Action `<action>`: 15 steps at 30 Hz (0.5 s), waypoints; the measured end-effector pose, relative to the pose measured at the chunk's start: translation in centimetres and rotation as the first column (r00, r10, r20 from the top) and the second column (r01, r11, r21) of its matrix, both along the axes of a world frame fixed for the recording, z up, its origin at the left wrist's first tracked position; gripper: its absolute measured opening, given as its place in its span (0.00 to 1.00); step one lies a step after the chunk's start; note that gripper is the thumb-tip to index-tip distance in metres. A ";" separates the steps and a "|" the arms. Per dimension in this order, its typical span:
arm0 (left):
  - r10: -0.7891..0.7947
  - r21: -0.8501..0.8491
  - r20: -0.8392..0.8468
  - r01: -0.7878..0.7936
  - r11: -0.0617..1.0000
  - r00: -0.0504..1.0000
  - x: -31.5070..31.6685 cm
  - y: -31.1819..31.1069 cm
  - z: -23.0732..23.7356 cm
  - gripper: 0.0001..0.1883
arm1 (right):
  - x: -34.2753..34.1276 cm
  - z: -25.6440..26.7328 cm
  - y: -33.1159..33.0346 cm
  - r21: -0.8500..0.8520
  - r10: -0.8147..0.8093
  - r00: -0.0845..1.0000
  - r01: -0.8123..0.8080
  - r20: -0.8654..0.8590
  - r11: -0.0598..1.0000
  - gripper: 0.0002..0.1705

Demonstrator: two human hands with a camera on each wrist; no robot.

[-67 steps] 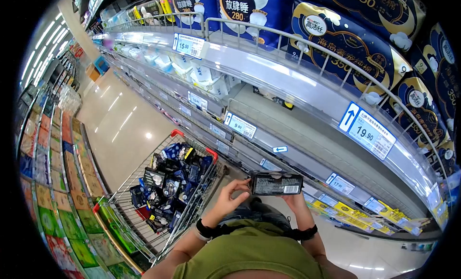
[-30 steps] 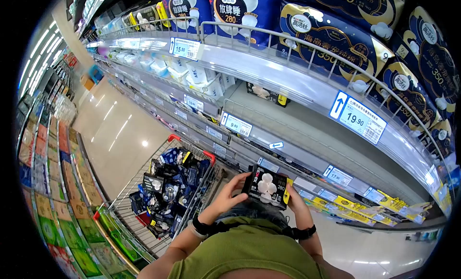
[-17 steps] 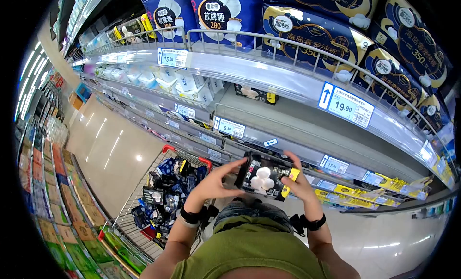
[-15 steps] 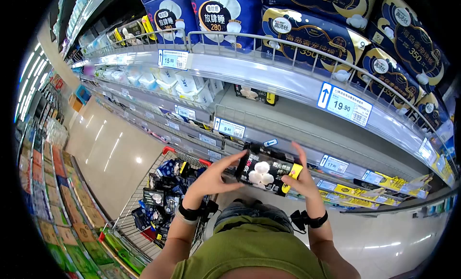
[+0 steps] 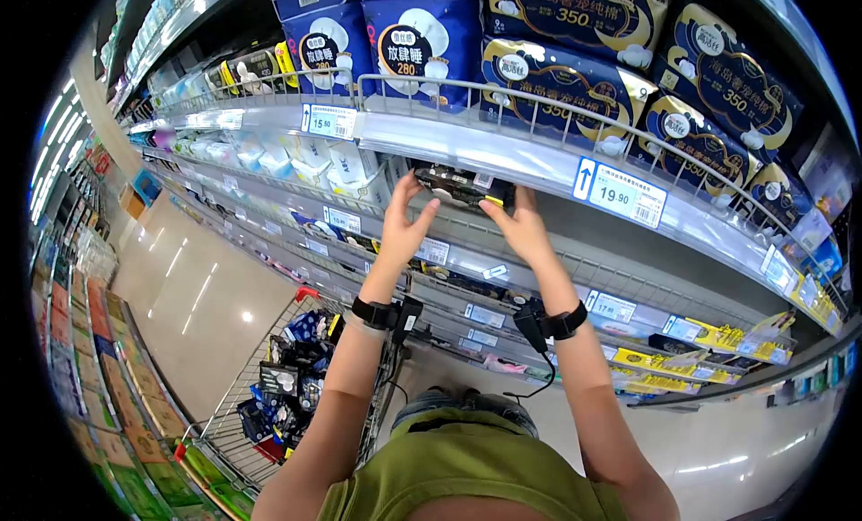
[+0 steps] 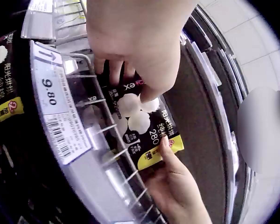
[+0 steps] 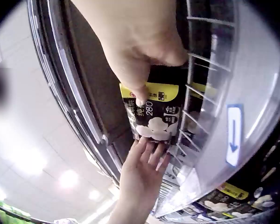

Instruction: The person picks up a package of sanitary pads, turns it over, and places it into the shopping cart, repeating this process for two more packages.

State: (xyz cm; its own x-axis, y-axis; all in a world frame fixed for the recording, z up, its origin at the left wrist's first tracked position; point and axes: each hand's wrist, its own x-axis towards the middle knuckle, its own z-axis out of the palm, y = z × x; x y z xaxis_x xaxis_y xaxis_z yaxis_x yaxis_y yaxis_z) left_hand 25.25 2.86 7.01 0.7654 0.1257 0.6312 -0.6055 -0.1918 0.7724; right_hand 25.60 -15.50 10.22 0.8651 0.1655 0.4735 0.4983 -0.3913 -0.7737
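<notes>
A black sanitary pad pack (image 5: 456, 191) with white cotton flowers and a yellow end is at the middle shelf, under the upper shelf's edge. My left hand (image 5: 406, 223) holds its left end, and my right hand (image 5: 523, 232) holds the yellow end. In the left wrist view, the pack (image 6: 142, 122) lies just inside the wire rail (image 6: 104, 100), with my left thumb across its front. The right wrist view has my right thumb pressed on the yellow band of the pack (image 7: 154, 109); the fingers behind it are hidden.
A shopping cart (image 5: 235, 422) heaped with dark packs stands at my left. White packs (image 5: 346, 166) sit left of my hands. Above, large blue packs (image 5: 417, 50) stand behind a wire rail (image 5: 539, 104). Price tags such as the 19.90 label (image 5: 620, 192) line the shelf edges.
Both hands have carried the pack from in front of my body up and forward to the middle shelf. It now overlaps the spot where a similar pack was seen on that shelf.
</notes>
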 end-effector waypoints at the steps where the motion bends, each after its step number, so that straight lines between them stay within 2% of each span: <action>1: 0.061 0.076 0.019 -0.063 0.995 0.998 0.7 0.1 -0.3 0.29 | 0.7 -1.1 0.4 -0.039 -0.055 0.997 0.057 0.050 0.998 0.37; 3: 0.193 0.286 0.044 -0.197 0.938 0.980 0.9 0.3 -1.1 0.27 | 1.4 -2.1 0.7 -0.134 -0.095 0.982 0.117 0.166 0.984 0.37; 7: 0.181 0.299 0.059 -0.190 0.935 0.982 0.7 0.0 -0.7 0.27 | 1.8 -2.0 0.5 -0.179 -0.092 0.996 0.091 0.002 0.980 0.38; 9: 0.179 0.285 0.035 -0.182 0.941 0.983 0.8 0.0 -0.6 0.26 | 1.8 -2.2 0.5 -0.217 -0.085 0.996 0.082 -0.007 0.973 0.39; 11: 0.234 0.351 0.043 -0.234 0.907 0.971 0.9 -0.1 -0.6 0.26 | 1.9 -2.7 0.8 -0.198 -0.148 0.988 0.152 0.038 0.968 0.41; 12: 0.278 0.378 0.008 -0.260 0.888 0.961 0.5 -0.4 -0.3 0.27 | 1.6 -2.2 0.9 -0.253 -0.142 0.990 0.132 -0.021 0.958 0.45; 13: 0.283 0.376 0.003 -0.263 0.888 0.959 0.6 -0.7 -0.3 0.27 | 1.3 -1.8 1.1 -0.258 -0.137 0.990 0.126 -0.025 0.958 0.45; 15: 0.313 0.308 0.097 -0.328 0.893 0.945 0.6 -1.0 -0.5 0.29 | 0.6 -1.2 1.5 -0.331 -0.222 0.972 0.186 -0.076 0.925 0.45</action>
